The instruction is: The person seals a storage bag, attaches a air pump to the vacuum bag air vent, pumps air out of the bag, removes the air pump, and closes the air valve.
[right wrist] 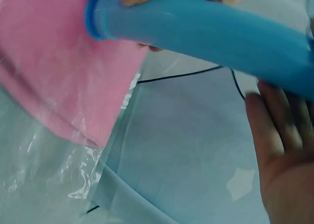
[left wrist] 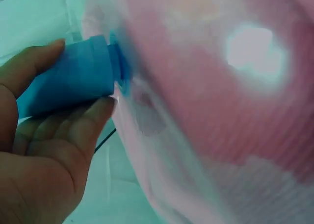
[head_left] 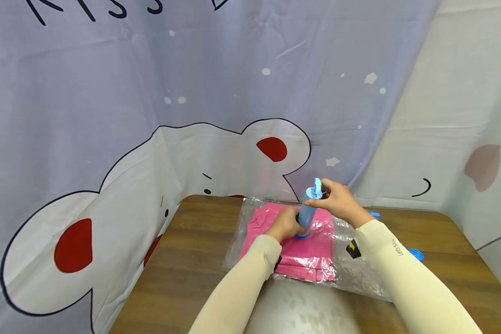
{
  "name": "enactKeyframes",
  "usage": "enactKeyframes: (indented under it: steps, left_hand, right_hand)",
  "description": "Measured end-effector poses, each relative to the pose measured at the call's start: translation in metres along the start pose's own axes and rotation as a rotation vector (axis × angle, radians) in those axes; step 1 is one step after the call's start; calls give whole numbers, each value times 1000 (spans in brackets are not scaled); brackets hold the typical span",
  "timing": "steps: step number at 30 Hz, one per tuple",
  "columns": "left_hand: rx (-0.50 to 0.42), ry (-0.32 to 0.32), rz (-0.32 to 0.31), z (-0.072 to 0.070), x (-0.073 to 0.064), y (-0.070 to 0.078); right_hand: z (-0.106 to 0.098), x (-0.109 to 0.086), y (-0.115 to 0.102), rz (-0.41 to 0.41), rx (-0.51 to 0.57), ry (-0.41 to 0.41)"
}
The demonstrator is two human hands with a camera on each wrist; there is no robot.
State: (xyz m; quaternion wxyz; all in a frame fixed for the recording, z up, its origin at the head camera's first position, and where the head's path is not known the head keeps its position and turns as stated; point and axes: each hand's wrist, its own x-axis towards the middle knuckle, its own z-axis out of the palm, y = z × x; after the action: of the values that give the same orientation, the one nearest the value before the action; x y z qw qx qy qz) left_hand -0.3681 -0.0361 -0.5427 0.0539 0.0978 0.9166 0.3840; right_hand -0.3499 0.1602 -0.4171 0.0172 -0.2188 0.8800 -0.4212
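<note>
A blue hand pump point(head_left: 307, 214) stands slightly tilted over a clear plastic bag point(head_left: 355, 269) that holds folded pink cloth point(head_left: 290, 253). My left hand point(head_left: 285, 226) grips the pump low down, thumb on one side and fingers on the other. In the left wrist view the pump's blue foot point(left wrist: 120, 69) meets the bag's film. At the top, my right hand point(head_left: 336, 200) holds the pump by its light-blue handle end point(head_left: 317, 186). From the right wrist, the long blue barrel point(right wrist: 206, 35) crosses between both hands.
The wooden table point(head_left: 183, 264) has its back edge against a printed curtain point(head_left: 234, 157). Right of the bag lies a round blue piece point(head_left: 416, 254). Another small blue piece point(head_left: 374, 214) sits behind my right forearm.
</note>
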Motion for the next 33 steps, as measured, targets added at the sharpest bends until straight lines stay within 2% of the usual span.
enactKeyframes:
  steps: [3,5,9,12,14,17,20,23,25,29,33]
  left_hand:
    - [27,63,11,25,18,-25]
    - [6,101,23,30,21,-31]
    - [40,225,73,40,25,-40]
    - [91,277,93,41,24,-42]
    - [106,274,97,39,23,-42]
    - [71,229,82,32,21,-40]
    - [21,155,42,27,23,-36]
    - [15,88,-8,24,28,-34]
    - [16,57,-36,23,32,-35]
    - [33,32,-54,22,35,-37]
    - [47,57,-37,25,31,-34]
  right_hand:
    - [6,0,-2,29,-143,99]
    - [11,0,-4,48,-195,140]
    - [20,-1,-6,80,-215,174]
    - [24,-4,-5,88,-186,161]
    - [25,-6,-4,87,-157,128]
    - [23,-8,-2,80,-93,55]
    - [16,-8,-2,75,60,-46]
    - [5,-4,-6,64,224,-141]
    - [-1,0,-8,57,281,-184]
    - [-7,5,-12,67,284,-194]
    - [-8,4,-12,77,244,-143]
